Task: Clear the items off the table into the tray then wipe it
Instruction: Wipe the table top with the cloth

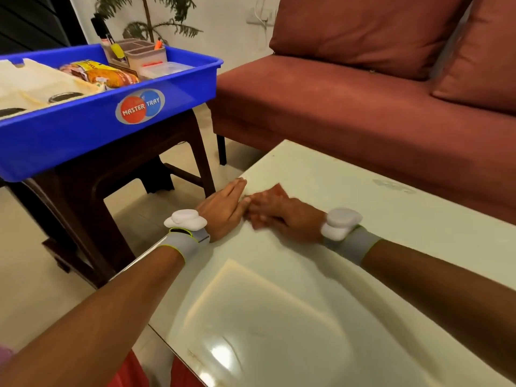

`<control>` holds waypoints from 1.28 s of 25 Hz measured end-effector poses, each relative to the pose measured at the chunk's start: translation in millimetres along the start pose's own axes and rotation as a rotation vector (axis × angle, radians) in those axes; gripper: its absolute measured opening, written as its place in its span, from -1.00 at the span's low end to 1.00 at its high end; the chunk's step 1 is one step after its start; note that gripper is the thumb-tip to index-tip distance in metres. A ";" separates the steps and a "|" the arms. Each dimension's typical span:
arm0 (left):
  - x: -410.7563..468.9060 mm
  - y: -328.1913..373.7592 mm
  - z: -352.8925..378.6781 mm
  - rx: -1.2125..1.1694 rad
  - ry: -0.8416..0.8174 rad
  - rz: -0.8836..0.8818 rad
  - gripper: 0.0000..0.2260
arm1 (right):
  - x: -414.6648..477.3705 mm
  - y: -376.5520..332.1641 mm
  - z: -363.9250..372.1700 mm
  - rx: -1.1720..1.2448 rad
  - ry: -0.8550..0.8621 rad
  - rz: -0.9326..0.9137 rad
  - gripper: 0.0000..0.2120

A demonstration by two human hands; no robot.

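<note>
A red-brown sofa (363, 113) runs along the far side of the room, with a plant (156, 18) against the pale wall behind it. In front of the sofa stands a low table (349, 275) with a glossy, pale green-white top that throws back the ceiling light. Its surface is bare apart from the two hands and a faint smudge near the far right edge.

To the left, a blue tray (83, 135) marked "MASTER TRAY" sits on a dark brown stool (111, 196), well apart from the table's corner. In the tray lie a cream cloth (36, 82), a yellow-orange snack packet (103, 74), a clear lidded box (164, 69) and a grey organiser (136, 51) holding pens.

Both hands meet at the table's left edge, near its far corner. The left hand (223, 208) is open, fingers straight and together, set against the edge with the palm turned toward the right hand. The right hand (276, 210) lies on the tabletop just beside it, touching or nearly touching the left; it is blurred, the fingers look partly curled, and I cannot tell whether it grips anything. Each wrist wears a grey band (184, 243) carrying a white puck-shaped device (185, 219). Both forearms reach in from the near side, the right one lying over the tabletop.
</note>
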State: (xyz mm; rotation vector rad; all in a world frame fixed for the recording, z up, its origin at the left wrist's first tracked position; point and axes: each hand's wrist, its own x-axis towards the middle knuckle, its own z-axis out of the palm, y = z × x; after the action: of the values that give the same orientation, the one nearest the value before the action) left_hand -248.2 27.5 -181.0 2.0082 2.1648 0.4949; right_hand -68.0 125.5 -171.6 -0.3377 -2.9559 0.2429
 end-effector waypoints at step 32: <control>88.0 8.1 20.3 0.089 0.079 -0.080 -0.38 | 45.6 114.6 -8.0 0.040 0.118 0.461 -0.65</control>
State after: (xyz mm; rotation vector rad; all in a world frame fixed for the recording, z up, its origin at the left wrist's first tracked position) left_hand -242.2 117.9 -187.2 1.9673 2.3434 0.4828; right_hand -86.5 247.5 -178.0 -0.9896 -2.7134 0.3203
